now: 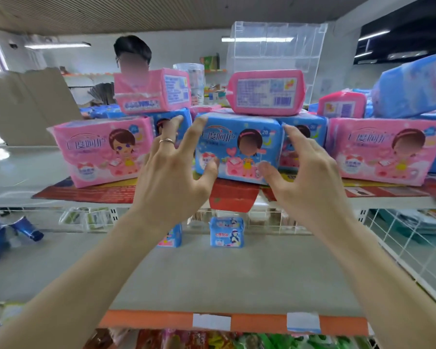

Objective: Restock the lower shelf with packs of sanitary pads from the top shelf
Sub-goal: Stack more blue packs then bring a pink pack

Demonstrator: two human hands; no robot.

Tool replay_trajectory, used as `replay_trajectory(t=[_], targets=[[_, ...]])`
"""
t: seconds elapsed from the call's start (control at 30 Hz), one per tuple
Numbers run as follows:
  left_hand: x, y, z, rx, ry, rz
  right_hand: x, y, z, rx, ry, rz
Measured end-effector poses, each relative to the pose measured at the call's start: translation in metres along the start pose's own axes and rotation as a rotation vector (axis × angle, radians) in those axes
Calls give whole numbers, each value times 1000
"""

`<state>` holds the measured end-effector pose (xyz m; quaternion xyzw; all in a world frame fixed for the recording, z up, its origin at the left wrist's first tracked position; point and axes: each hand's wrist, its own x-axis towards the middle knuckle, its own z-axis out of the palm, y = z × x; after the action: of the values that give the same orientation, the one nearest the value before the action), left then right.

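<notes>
At far left a tilted sheet of cardboard (28, 102) stands behind the top shelf (111, 195), whose front carries a red printed liner. A pink pack (103, 149) stands on it, then another person's head shows behind a second pink pack (152, 90) stacked higher. The left hand (171, 172), ring on one finger, spreads wide with fingertips on the left edge of the blue pack of sanitary pads (237, 147); the right hand (305, 170) is equally spread at its right edge, neither closed round it yet. Above sits a clear acrylic rack (275, 54). More pink and blue packs fill the right. Below, the grey lower shelf (224, 280) holds two small blue packs (227, 231) at its back, wire mesh (413, 248) on its right.
</notes>
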<state>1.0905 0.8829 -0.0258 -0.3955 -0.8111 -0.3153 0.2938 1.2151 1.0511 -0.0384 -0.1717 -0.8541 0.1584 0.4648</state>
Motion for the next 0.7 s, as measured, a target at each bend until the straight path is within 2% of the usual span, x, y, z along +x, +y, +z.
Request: replay_trajectory(t=[0.2,0.4,0.57,0.7], targets=[[22,-3,6,-99,-111,-106,8,0,6,-79,-33,100],[29,-4,10,-228,-227,-175,14,0,10,-78,-87,114],[24,3,5,-296,-165,-148,13,-1,9,5,-60,114],[12,11,-4,-302,-53,-86,6,-3,0,52,21,77]])
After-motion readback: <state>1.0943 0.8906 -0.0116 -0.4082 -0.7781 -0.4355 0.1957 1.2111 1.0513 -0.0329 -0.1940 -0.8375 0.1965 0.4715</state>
